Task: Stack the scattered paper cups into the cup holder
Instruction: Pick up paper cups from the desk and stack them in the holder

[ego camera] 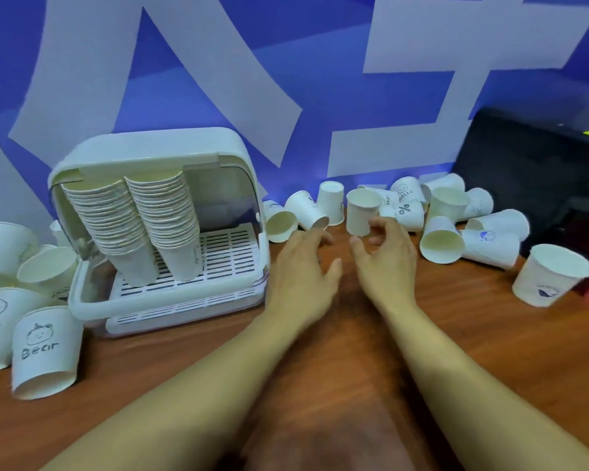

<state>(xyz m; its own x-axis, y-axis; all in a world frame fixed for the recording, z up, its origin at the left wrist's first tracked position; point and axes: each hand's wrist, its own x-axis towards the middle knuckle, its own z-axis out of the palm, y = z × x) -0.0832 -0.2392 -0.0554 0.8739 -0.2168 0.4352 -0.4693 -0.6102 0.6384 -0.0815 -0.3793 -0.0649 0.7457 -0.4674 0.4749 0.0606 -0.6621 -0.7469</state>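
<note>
The white cup holder [82, 300] stands left of centre with its lid raised. Two leaning stacks of paper cups [140, 226] rest on its slotted rack. Loose white paper cups lie scattered along the wall at the right [442, 239] and in a heap at the far left [45, 348]. My left hand [303, 266] hovers over the table with relaxed fingers, its fingertips close to a tipped cup [306, 207]. My right hand [385, 253] is beside an upright cup [363, 212], fingers loosely curled near its base and holding nothing.
The table is brown wood [320, 385]. A black case [541, 185] sits at the back right behind the cups. One cup [551, 277] stands apart near the right edge. A blue and white wall runs behind everything.
</note>
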